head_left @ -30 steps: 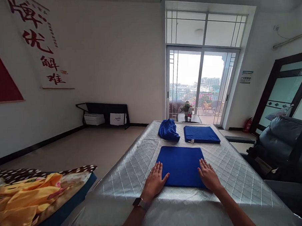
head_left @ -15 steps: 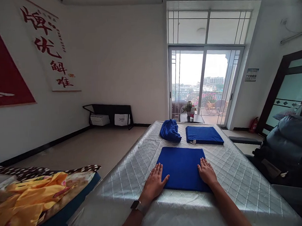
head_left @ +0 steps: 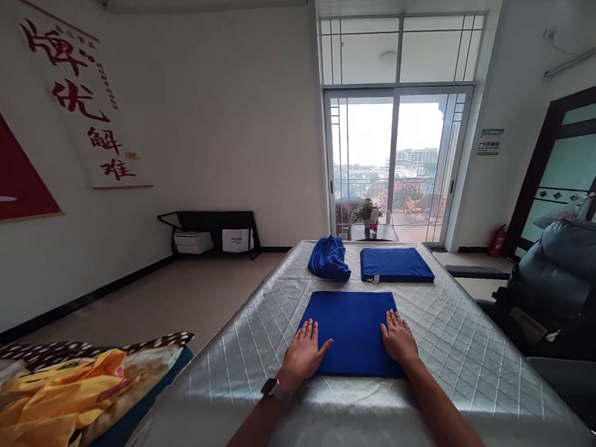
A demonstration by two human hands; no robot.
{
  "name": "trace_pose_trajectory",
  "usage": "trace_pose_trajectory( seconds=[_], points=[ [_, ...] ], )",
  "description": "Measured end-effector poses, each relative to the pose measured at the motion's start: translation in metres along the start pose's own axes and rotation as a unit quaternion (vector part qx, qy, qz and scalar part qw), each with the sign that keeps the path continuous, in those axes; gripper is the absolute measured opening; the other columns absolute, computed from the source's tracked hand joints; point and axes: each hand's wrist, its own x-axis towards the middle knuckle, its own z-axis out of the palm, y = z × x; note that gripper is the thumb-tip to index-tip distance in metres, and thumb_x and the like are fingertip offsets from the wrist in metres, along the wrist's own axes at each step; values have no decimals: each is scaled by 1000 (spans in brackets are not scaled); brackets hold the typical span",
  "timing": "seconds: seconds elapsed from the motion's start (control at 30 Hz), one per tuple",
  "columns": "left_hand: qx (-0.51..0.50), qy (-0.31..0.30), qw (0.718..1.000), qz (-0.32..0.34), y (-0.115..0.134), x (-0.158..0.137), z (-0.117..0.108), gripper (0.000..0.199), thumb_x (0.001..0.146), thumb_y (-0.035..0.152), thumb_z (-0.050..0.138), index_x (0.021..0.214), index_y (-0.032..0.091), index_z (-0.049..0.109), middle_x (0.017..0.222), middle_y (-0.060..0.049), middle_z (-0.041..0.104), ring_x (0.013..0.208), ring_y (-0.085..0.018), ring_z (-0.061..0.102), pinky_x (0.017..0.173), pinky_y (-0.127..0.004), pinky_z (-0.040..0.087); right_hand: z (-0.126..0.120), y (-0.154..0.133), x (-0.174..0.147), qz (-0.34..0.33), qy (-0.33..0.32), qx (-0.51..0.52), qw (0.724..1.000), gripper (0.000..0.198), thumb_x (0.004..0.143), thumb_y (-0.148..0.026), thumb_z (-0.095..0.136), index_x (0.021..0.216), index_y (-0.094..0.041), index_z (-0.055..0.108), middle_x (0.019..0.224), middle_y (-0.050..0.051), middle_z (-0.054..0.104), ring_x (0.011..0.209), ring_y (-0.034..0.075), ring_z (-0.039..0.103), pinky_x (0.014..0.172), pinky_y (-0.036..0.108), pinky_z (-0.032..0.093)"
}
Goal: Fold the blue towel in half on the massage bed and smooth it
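A flat, square folded blue cloth [head_left: 352,333] lies on the silver quilted table cover [head_left: 244,357] in front of me. My left hand [head_left: 305,352] rests on its left edge, fingers stretched out and thumb apart, a watch on the wrist. On the right edge lies my right hand [head_left: 399,338], palm down with fingers extended. Neither hand grips anything. Beyond the folded cloth sit a crumpled blue cloth [head_left: 329,258] on the left and a stack of folded blue cloth [head_left: 396,264] with a white tag on the right.
At the lower left is a surface with yellow patterned fabric [head_left: 73,398]. A dark armchair [head_left: 567,284] with a bag stands close on the right. Past the table's far end, a small table [head_left: 374,233] holds a plant and a bottle by the sliding glass door [head_left: 399,173].
The view has turned slightly right, so everything sits a little further left. Both hands stay flat on the edges of the folded blue cloth.
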Motion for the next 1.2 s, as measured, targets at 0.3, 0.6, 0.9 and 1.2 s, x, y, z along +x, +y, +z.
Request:
trace_pose_trajectory(
  seconds=[0.3, 0.6, 0.9, 1.2],
  points=[
    [-94, 34, 974, 205, 137, 42, 7, 73, 103, 58, 15, 152, 10, 39, 159, -15, 38, 148, -23, 33, 121, -39, 28, -3, 2, -4, -20, -2, -10, 1000, 63, 100, -36, 21, 157, -7, 25, 165, 11, 20, 153, 20, 13, 123, 37, 11],
    [-68, -2, 995, 73, 63, 57, 15, 85, 99, 67, 9, 155, 7, 33, 162, -15, 30, 152, -26, 22, 124, -43, 20, -3, 0, -2, -2, -5, 0, 1000, 66, 100, -40, 20, 158, -9, 23, 165, 8, 20, 153, 19, 15, 123, 37, 9],
    [-32, 44, 998, -42, -44, 53, 23, 89, 98, 68, 15, 153, 0, 32, 161, -22, 31, 150, -29, 26, 121, -40, 22, 1, 1, 0, -3, -7, -10, 1000, 66, 100, -40, 20, 158, -9, 23, 166, 8, 19, 153, 19, 13, 123, 37, 9],
    [-41, 61, 996, -48, -42, 55, 29, 90, 97, 69, 16, 153, 0, 32, 160, -22, 32, 149, -30, 29, 121, -42, 23, 2, 0, 2, 7, -7, -11, 1000, 66, 100, -42, 20, 158, -11, 22, 166, 7, 21, 153, 19, 14, 123, 37, 11]
  ],
)
